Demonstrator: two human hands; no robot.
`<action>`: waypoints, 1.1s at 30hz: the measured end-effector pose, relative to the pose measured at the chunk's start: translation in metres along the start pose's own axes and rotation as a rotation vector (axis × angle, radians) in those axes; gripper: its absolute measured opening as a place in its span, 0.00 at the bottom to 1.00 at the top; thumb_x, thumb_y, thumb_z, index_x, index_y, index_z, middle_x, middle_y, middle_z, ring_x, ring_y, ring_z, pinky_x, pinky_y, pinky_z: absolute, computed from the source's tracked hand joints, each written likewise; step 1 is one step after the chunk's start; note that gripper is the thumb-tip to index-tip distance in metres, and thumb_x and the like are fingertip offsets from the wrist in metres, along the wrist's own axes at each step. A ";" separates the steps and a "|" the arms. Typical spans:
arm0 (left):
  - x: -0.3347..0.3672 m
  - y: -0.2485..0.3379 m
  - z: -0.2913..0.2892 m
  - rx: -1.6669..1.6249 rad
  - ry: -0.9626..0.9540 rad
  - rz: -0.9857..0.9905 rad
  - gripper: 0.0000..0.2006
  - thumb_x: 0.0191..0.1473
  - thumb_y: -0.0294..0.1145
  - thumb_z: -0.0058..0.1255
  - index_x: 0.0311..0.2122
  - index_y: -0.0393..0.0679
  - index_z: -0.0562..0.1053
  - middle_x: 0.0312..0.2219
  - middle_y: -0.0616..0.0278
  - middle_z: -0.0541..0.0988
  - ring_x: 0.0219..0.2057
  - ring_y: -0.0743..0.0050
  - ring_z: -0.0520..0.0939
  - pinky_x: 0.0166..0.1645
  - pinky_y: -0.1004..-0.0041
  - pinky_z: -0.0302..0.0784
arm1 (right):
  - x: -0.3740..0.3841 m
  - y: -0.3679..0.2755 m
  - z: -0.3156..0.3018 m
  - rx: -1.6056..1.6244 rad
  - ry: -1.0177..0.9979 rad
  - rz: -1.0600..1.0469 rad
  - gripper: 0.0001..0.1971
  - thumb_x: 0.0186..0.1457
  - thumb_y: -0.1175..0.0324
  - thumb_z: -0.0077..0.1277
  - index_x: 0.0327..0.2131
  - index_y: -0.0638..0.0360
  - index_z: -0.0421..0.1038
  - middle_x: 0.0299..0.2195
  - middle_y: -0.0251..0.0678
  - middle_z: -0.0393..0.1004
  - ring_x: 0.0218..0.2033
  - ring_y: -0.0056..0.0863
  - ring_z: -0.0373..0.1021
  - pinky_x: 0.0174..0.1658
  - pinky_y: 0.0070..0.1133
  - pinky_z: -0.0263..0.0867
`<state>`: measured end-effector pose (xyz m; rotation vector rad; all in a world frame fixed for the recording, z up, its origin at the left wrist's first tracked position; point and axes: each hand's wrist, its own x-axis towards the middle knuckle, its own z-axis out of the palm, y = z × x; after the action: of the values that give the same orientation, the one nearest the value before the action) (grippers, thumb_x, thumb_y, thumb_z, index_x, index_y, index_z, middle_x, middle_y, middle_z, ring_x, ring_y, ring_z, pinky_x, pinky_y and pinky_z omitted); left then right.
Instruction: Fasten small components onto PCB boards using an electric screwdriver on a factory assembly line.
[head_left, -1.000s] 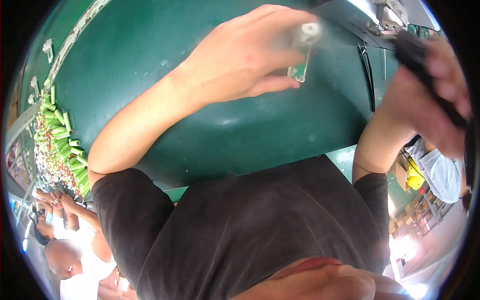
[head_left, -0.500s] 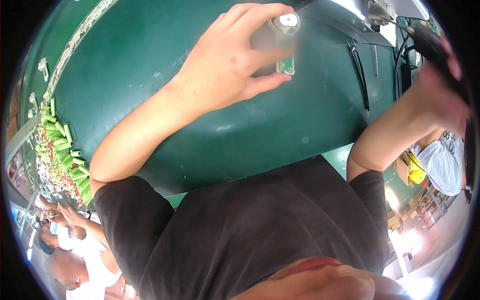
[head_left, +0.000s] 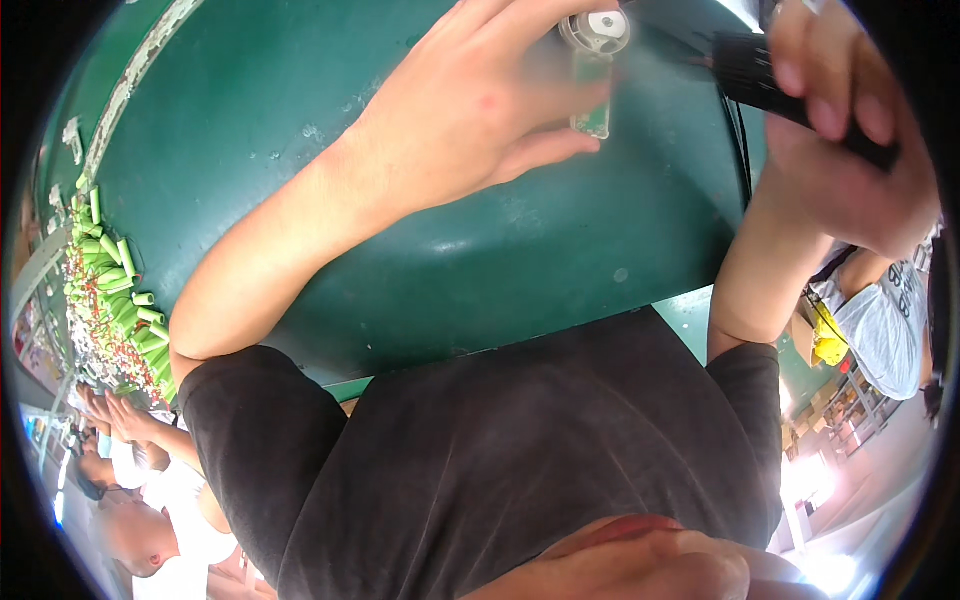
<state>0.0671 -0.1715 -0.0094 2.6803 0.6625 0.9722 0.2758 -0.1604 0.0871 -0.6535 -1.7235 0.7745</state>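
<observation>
Near the top centre, my left hand is closed around a small clear casing, thumb at its lower end and a finger at the top. A round speaker sits at the casing's upper end, and a strip of green circuit board shows inside. Part of it is hidden by a blurred finger. My right hand grips what looks like a soldering iron by its black ridged handle. Its thin tip is blurred and points left toward the casing, apart from it.
Black tweezers lie on the green table mat, partly hidden beside my right hand. A pile of green cylindrical parts with wires lines the left edge. Co-workers sit at lower left and at right.
My right hand has swung left from the equipment at upper right, bringing the soldering iron nearer the casing. The left hand with the casing has shifted slightly up and right.
</observation>
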 end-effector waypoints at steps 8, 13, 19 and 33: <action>0.006 0.021 -0.027 -0.227 -0.183 -0.238 0.14 0.49 0.33 0.67 0.38 0.35 0.82 0.57 0.44 0.66 0.54 0.48 0.71 0.59 0.59 0.70 | -0.012 0.015 0.005 0.010 -0.148 0.111 0.25 0.67 0.62 0.49 0.61 0.54 0.52 0.18 0.24 0.61 0.13 0.19 0.62 0.22 0.20 0.69; 0.002 0.020 -0.024 -0.190 -0.133 -0.196 0.14 0.49 0.34 0.66 0.38 0.36 0.82 0.57 0.44 0.66 0.54 0.47 0.71 0.59 0.59 0.70 | -0.012 0.022 0.014 0.047 -0.069 0.133 0.23 0.67 0.62 0.48 0.61 0.54 0.54 0.18 0.23 0.60 0.13 0.18 0.62 0.22 0.19 0.69; 0.001 0.020 -0.020 -0.246 -0.127 -0.223 0.12 0.49 0.36 0.65 0.36 0.40 0.81 0.57 0.44 0.66 0.55 0.45 0.70 0.59 0.58 0.70 | -0.014 0.015 0.033 0.006 0.087 0.211 0.22 0.66 0.64 0.50 0.59 0.54 0.56 0.18 0.24 0.61 0.13 0.16 0.63 0.22 0.18 0.68; -0.006 0.011 -0.012 -0.087 -0.066 -0.091 0.09 0.49 0.35 0.65 0.34 0.43 0.81 0.57 0.44 0.66 0.56 0.43 0.69 0.60 0.55 0.68 | -0.018 0.023 0.029 0.131 -0.076 0.069 0.19 0.63 0.74 0.51 0.54 0.55 0.57 0.20 0.30 0.66 0.13 0.17 0.63 0.22 0.13 0.68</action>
<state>0.0590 -0.1836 -0.0004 2.5709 0.7050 0.8658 0.2534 -0.1646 0.0529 -0.6038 -1.7092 0.9628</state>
